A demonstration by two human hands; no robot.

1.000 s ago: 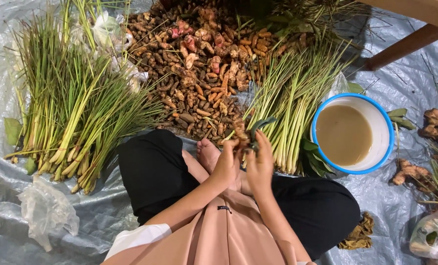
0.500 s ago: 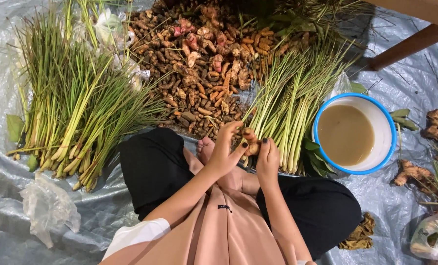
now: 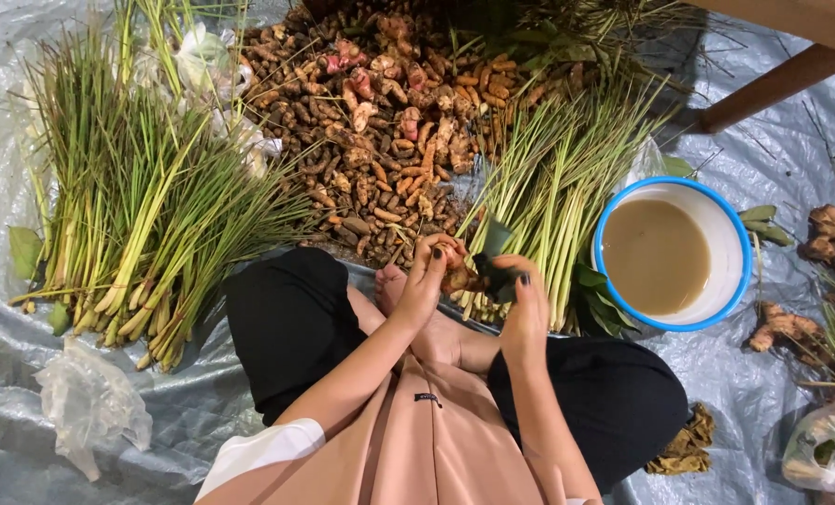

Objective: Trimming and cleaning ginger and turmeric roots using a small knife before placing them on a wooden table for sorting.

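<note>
Small brown root piece (image 3: 457, 279) held between both hands, just above the person's bare feet (image 3: 408, 299) at scene centre. Left hand (image 3: 429, 277) pinches it from the left, fingertips closed on it. Right hand (image 3: 522, 304) close beside, gripping a dark green thing (image 3: 498, 271), maybe a leaf or a scrubber, hard to tell, pressed against the root. Hands nearly touching. Just right: lemongrass bundle (image 3: 553, 201) fanned toward far side, then blue-rimmed bowl (image 3: 672, 254) of murky brown water. Far centre: big pile of brown and pink rhizomes (image 3: 380, 122). Left: larger lemongrass heap (image 3: 128, 215). Near left: crumpled clear plastic bag (image 3: 90, 404). Everything sits on grey plastic sheet (image 3: 25, 449). Far right: more ginger-like roots (image 3: 834, 234).
</note>
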